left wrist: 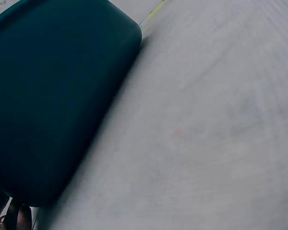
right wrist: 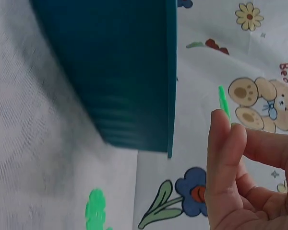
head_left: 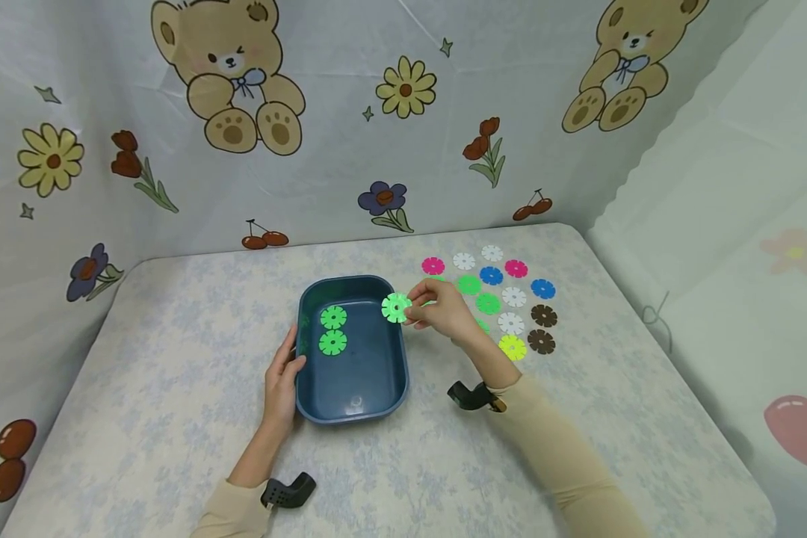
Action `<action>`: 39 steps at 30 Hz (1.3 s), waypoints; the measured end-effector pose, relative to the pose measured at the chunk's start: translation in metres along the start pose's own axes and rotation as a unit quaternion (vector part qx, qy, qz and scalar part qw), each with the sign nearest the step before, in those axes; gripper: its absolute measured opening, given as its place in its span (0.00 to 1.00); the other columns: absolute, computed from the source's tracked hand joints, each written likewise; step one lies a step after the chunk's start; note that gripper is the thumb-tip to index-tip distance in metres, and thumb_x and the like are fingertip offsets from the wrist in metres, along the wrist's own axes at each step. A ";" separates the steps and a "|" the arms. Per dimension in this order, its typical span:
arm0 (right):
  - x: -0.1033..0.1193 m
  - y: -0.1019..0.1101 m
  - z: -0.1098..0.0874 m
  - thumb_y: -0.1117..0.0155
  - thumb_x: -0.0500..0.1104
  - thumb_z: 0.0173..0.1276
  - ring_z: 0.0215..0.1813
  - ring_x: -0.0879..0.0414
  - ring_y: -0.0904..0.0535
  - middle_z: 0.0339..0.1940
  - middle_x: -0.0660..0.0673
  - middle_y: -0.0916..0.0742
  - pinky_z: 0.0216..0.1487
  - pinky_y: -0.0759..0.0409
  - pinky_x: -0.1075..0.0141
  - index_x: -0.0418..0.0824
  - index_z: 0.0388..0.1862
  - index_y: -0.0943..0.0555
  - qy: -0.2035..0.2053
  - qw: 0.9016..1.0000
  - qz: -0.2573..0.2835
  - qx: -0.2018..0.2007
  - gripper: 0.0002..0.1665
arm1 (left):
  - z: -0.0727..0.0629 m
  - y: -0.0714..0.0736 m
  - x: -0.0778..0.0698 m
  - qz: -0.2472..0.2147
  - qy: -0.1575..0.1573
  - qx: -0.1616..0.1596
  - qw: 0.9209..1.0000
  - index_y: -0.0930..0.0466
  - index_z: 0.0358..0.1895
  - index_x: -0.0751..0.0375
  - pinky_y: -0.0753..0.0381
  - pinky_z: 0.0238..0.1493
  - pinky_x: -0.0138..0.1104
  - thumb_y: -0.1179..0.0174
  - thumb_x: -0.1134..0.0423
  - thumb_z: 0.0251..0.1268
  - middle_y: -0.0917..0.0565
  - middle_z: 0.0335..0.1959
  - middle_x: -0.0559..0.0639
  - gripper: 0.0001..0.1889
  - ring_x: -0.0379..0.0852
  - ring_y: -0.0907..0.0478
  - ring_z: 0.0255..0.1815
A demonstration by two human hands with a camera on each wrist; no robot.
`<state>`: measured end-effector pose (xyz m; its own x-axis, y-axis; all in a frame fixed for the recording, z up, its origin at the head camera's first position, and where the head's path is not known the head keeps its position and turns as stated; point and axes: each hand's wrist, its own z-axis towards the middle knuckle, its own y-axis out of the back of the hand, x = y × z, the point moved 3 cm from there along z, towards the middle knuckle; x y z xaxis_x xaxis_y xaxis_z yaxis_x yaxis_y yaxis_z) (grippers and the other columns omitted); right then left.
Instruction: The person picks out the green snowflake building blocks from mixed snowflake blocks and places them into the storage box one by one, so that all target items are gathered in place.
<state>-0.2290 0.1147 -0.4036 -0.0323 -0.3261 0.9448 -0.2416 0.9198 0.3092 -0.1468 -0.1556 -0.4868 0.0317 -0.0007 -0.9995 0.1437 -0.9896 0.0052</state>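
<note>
A dark blue plastic tray (head_left: 353, 385) lies on the table, with two green notched discs (head_left: 332, 330) on its floor, one above the other. My left hand (head_left: 281, 385) holds the tray by its left side, thumb at the rim and fingers along the outer wall; in the left wrist view its fingertips (left wrist: 21, 218) show at the tray's corner. Between thumb and fingers, my right hand (head_left: 440, 306) pinches a third green disc (head_left: 395, 307) above the tray's right rim. The right wrist view shows this disc (right wrist: 223, 99) edge-on, past the fingertips.
Right of the tray, loose discs lie spread on the table (head_left: 175, 373): several green (head_left: 488, 303) and white (head_left: 511, 323), pink (head_left: 516, 268), blue (head_left: 542, 288), brown (head_left: 543, 315) and one yellow (head_left: 512, 347). My right forearm reaches over beside them. A printed cloth (head_left: 336, 134) hangs behind.
</note>
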 end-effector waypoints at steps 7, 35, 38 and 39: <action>0.011 -0.029 0.001 0.32 0.32 0.62 0.38 0.36 0.13 0.31 0.40 0.19 0.33 0.15 0.59 0.30 0.42 0.23 0.006 0.999 0.004 0.049 0.12 | 0.000 0.001 0.000 -0.002 0.003 -0.001 1.000 0.43 0.77 0.49 0.39 0.58 0.20 0.58 0.67 0.76 0.42 0.78 0.47 0.28 0.43 0.37 0.67; -0.004 -0.112 0.005 0.31 0.27 0.57 0.24 0.48 0.14 0.21 0.40 0.13 0.30 0.16 0.57 0.28 0.35 0.20 -0.003 0.982 -0.085 0.170 0.08 | 0.000 0.002 0.001 -0.005 0.000 0.016 1.000 0.46 0.78 0.51 0.40 0.58 0.20 0.59 0.66 0.77 0.45 0.79 0.46 0.28 0.41 0.40 0.66; -0.006 -0.113 0.006 0.30 0.27 0.57 0.22 0.51 0.15 0.21 0.40 0.13 0.28 0.16 0.59 0.28 0.34 0.20 -0.002 0.981 -0.092 0.168 0.08 | 0.000 0.001 0.001 -0.007 0.001 0.015 1.000 0.46 0.78 0.52 0.40 0.58 0.20 0.59 0.66 0.77 0.45 0.79 0.45 0.28 0.43 0.40 0.67; -0.006 -0.114 0.006 0.30 0.28 0.57 0.21 0.52 0.15 0.21 0.40 0.13 0.28 0.16 0.60 0.28 0.34 0.20 -0.002 0.981 -0.095 0.168 0.08 | 0.000 0.001 0.001 -0.007 0.000 0.016 1.000 0.46 0.78 0.52 0.40 0.58 0.20 0.59 0.66 0.77 0.45 0.79 0.45 0.28 0.43 0.40 0.68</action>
<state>-0.2074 0.0110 -0.4454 0.0413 -0.4855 0.8733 -0.5491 0.7192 0.4257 -0.1465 -0.1566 -0.4877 0.0308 0.0139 -0.9994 0.1124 -0.9936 -0.0104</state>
